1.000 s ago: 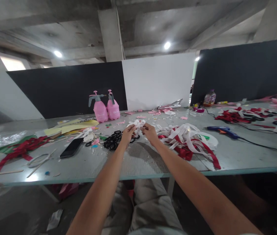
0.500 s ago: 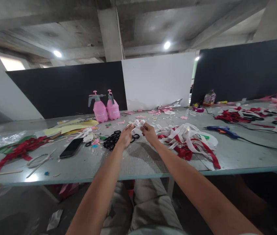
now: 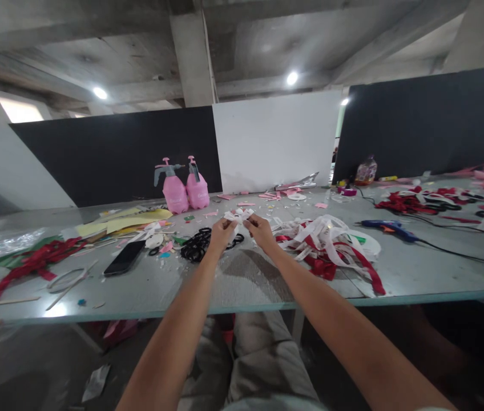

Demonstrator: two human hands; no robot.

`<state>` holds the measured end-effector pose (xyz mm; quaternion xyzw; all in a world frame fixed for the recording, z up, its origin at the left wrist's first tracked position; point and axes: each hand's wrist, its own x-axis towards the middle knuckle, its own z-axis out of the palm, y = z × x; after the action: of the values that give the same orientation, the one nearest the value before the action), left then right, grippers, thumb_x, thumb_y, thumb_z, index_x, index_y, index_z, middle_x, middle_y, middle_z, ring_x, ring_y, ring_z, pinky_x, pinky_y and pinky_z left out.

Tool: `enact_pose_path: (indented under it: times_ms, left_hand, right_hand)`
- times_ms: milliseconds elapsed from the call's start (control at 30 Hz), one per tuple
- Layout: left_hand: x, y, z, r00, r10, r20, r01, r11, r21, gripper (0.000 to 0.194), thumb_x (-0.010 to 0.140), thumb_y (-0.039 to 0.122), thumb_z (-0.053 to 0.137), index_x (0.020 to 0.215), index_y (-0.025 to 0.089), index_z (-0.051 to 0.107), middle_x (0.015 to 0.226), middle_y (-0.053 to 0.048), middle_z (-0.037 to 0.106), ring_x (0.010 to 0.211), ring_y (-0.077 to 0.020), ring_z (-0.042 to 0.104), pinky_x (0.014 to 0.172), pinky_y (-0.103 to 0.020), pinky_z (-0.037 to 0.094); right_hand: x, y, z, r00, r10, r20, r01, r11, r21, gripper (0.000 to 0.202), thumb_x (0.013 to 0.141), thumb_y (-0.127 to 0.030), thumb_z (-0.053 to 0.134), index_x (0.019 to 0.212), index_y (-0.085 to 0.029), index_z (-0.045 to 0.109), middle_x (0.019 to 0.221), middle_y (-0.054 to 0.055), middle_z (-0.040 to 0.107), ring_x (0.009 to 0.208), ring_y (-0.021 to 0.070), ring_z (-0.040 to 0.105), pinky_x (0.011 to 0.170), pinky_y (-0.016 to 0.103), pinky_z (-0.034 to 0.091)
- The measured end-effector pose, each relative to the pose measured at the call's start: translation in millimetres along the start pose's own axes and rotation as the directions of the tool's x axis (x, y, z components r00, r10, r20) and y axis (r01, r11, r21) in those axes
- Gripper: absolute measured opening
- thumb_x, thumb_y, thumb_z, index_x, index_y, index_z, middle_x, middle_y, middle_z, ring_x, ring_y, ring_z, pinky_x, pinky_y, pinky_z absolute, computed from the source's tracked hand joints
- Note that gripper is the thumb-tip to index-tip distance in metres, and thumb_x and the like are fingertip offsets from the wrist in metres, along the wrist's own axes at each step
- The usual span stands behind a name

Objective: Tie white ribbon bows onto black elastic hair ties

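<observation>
At the far left of the table, crinkled clear plastic lies beside a green sheet, with a tangle of red ribbon partly over it. Nearer the front edge are a thin wooden stick and a pale hoop, and to their right a black smartphone lies flat, screen up. Behind the phone, yellow paper is spread among small scraps. Two pink spray bottles stand upright side by side before the black panel, and in front of them is a heap of black bands. Just right of that heap, the left hand has its thumb and fingertips drawn together on one side of a looped white ribbon; the right hand pinches the other side in the same way, so the ribbon is held between them over the middle of the table. Just right of the right hand lies a loose pile of white and red ribbons. Farther right come a blue glue gun, lying on its side with its cord trailing right, a clear bottle at the back, and another pile of red ribbon, white strips mixed in.
</observation>
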<state>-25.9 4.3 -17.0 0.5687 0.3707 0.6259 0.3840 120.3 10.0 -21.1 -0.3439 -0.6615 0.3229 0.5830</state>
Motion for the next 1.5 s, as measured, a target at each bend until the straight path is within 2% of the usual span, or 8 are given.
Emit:
enact_pose_path:
  times_ms: [200,300,600,800,967,1200,1367,1500]
  left_hand:
    - [-9,31,6.0,0.994,-0.022,0.109,0.034,0.994,-0.107,0.062,0.066,0.031,0.072,0.124,0.019,0.054,0.059,0.007,0.048,0.05,-0.0045,0.041,0.049,-0.017,0.035]
    - [-25,61,13.3,0.994,0.021,0.106,0.004,0.973,-0.233,0.06,0.067,0.03,0.071,0.124,0.02,0.054,0.061,0.006,0.044,0.051,-0.0053,0.043,0.05,-0.019,0.039]
    - [-139,147,58.6,0.999,0.047,0.008,-0.033,0.797,-0.603,0.054,0.072,0.05,0.062,0.121,0.028,0.055,0.05,0.005,0.027,0.038,-0.0071,0.025,0.031,-0.021,0.03]
    - [-161,131,59.0,0.999,0.004,0.05,0.036,0.638,-0.769,0.053,0.074,0.042,0.062,0.125,0.029,0.052,0.049,0.007,0.027,0.036,-0.0047,0.023,0.033,-0.016,0.032]
    - [-164,134,39.5,0.991,0.001,0.135,0.069,0.858,-0.509,0.069,0.068,0.029,0.069,0.133,0.02,0.048,0.052,0.005,0.048,0.045,-0.0071,0.044,0.047,-0.019,0.041]
    - [-173,151,39.6,0.991,-0.126,0.035,0.129,0.986,-0.101,0.075,0.071,0.033,0.069,0.139,0.016,0.041,0.055,0.005,0.053,0.046,-0.0049,0.039,0.045,-0.016,0.032]
    - [-176,151,40.3,0.977,-0.162,0.135,0.169,0.985,-0.044,0.087,0.069,0.03,0.07,0.144,0.018,0.028,0.049,0.008,0.046,0.042,-0.0042,0.036,0.042,-0.014,0.027]
    - [-179,150,44.9,0.991,-0.085,0.098,0.107,0.963,-0.245,0.089,0.067,0.039,0.071,0.143,0.015,0.031,0.045,0.008,0.044,0.039,-0.0045,0.034,0.041,-0.016,0.029]
  right_hand:
    - [4,-34,-11,0.996,0.048,0.074,-0.065,0.967,0.247,0.02,0.071,-0.035,0.059,0.076,-0.016,0.06,0.059,-0.002,0.05,0.053,0.0092,0.041,0.053,0.022,0.035]
    - [-4,-69,-16,0.983,-0.053,0.177,-0.041,0.872,0.489,0.03,0.07,-0.032,0.063,0.095,-0.016,0.064,0.074,0.001,0.057,0.064,0.011,0.048,0.06,0.023,0.041]
    - [-111,-166,-11,0.995,-0.028,0.093,-0.055,0.626,0.778,0.062,0.076,-0.049,0.055,0.132,-0.023,0.048,0.052,-0.003,0.033,0.056,0.0177,0.044,0.06,0.034,0.048]
    - [-134,-155,-14,0.995,-0.04,0.096,-0.057,0.567,0.822,0.068,0.071,-0.048,0.063,0.132,-0.021,0.048,0.046,-0.008,0.026,0.041,0.0105,0.032,0.046,0.027,0.042]
    - [-139,-148,-29,0.974,-0.001,0.228,-0.15,0.751,0.643,0.079,0.069,-0.041,0.069,0.138,-0.013,0.042,0.049,-0.007,0.042,0.041,0.0071,0.033,0.04,0.021,0.032]
    - [-137,-151,-15,0.996,0.063,0.059,-0.083,0.882,0.464,0.055,0.077,-0.04,0.065,0.127,-0.018,0.055,0.066,-0.001,0.054,0.058,0.01,0.048,0.052,0.021,0.042]
    - [-136,-145,-8,0.991,0.088,0.099,-0.128,0.82,0.558,0.055,0.076,-0.037,0.067,0.126,-0.019,0.055,0.066,-0.002,0.051,0.055,0.0079,0.046,0.051,0.019,0.042]
    - [-141,-146,-5,0.992,0.077,0.095,-0.122,0.681,0.722,0.062,0.072,-0.035,0.071,0.128,-0.017,0.054,0.058,-0.006,0.042,0.045,0.0061,0.041,0.042,0.018,0.039]
